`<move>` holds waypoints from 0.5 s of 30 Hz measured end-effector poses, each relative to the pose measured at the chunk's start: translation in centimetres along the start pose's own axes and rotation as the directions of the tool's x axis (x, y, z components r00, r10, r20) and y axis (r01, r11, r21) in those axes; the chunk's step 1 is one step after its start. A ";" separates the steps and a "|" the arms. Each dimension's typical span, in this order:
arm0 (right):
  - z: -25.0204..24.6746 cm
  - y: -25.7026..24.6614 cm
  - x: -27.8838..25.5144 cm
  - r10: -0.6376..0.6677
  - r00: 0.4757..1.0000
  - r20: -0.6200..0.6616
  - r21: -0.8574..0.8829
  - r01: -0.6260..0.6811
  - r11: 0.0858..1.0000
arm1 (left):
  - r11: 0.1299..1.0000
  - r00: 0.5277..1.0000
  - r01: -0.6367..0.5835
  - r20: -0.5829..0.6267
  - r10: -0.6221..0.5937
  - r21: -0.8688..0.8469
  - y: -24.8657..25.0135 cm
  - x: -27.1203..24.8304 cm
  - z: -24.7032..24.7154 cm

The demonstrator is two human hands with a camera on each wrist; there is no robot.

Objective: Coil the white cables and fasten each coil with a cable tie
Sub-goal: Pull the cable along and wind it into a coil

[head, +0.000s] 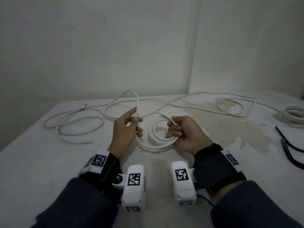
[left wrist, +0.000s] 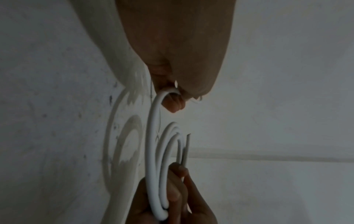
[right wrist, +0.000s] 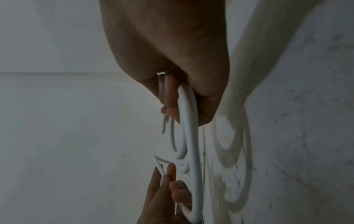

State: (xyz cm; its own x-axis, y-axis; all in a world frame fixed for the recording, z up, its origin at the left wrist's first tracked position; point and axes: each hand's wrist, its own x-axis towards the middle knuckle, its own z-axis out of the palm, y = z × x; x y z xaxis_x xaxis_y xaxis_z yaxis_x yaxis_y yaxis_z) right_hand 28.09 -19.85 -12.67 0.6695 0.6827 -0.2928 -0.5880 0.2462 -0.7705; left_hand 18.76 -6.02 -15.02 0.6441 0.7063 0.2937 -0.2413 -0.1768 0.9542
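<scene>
A small coil of white cable (head: 151, 134) hangs just above the white table (head: 49, 162), in front of me. My right hand (head: 171, 127) grips the coil's right side, and a short cable end pokes out above the thumb. My left hand (head: 136, 122) holds the free strand at the coil's left, its fingers curled round it. That strand arcs up and back over the table. In the left wrist view a finger of the left hand (left wrist: 172, 98) hooks the coil (left wrist: 153, 151). In the right wrist view the right hand (right wrist: 172, 106) clasps the coil (right wrist: 188, 136).
Loose white cable (head: 74, 124) sprawls over the table's left and back. A second white coil (head: 293, 115) lies at the far right edge. Black cable ties (head: 289, 145) lie at the right. Walls close the back, and the table's left edge drops off.
</scene>
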 end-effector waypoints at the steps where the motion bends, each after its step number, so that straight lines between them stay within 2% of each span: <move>1: 0.0 -0.1 0.0 -0.004 1.000 0.019 -0.011 0.004 1.000 | 1.000 1.000 -0.003 -0.027 0.003 -0.020 0.0 0.1 0.1; 5: 0.2 0.0 -0.2 0.024 0.995 0.101 -0.120 -0.012 0.993 | 0.997 0.994 0.007 -0.108 -0.015 -0.081 -0.2 0.5 0.0; 7: 0.3 0.2 -0.4 0.049 0.991 0.127 -0.225 -0.020 0.974 | 0.999 0.994 -0.009 -0.109 0.004 -0.038 -0.3 0.5 -0.1; 10: 0.4 0.2 -0.7 0.067 0.986 0.154 -0.338 -0.011 0.941 | 0.999 0.998 -0.012 -0.069 0.009 -0.044 -0.3 0.2 -0.2; 15: 0.5 0.0 -1.1 0.082 0.982 0.173 -0.457 0.006 0.890 | 0.977 0.992 0.114 0.077 -0.101 -0.178 0.4 -0.5 0.2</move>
State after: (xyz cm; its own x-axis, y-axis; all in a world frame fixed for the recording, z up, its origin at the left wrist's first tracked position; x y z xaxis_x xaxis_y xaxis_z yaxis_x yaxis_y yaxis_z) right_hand 27.14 -20.27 -12.07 0.5304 0.8091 -0.2528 -0.3119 -0.0910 -0.9457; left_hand 18.48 -6.52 -14.79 0.7191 0.6659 0.1989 -0.2920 0.0298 0.9560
